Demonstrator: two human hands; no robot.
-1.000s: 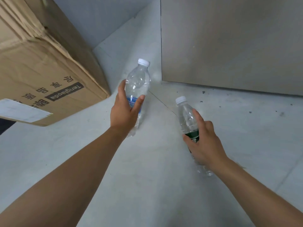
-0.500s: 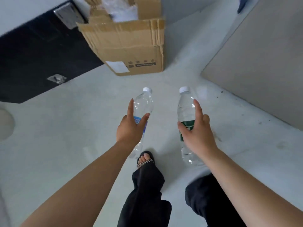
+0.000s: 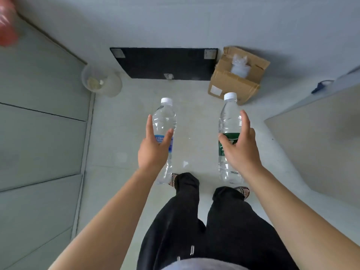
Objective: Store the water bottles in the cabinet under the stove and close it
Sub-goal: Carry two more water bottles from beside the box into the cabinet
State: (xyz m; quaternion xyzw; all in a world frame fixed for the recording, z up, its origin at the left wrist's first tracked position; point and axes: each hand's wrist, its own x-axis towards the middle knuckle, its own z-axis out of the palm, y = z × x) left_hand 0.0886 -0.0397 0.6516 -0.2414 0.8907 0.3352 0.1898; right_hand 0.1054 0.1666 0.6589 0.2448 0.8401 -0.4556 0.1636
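My left hand (image 3: 153,151) grips a clear water bottle with a blue label (image 3: 164,121) around its middle, white cap pointing away from me. My right hand (image 3: 240,151) grips a second clear water bottle with a green label (image 3: 228,117) the same way. Both bottles hang in the air above the pale floor, in front of my legs. Grey cabinet doors (image 3: 39,133) line the left side; all look closed. No stove shows in this view.
A black panel (image 3: 165,63) lies against the far wall. A cardboard box (image 3: 231,82) stands to its right, and a translucent bucket (image 3: 101,80) to its left. A beige panel (image 3: 321,137) rises at the right. Something red and blurred (image 3: 6,26) shows top left.
The view has swung left from the box and beige panel to the grey cabinet doors. I have stood up. Both hands still hold their bottles, now more upright and level.
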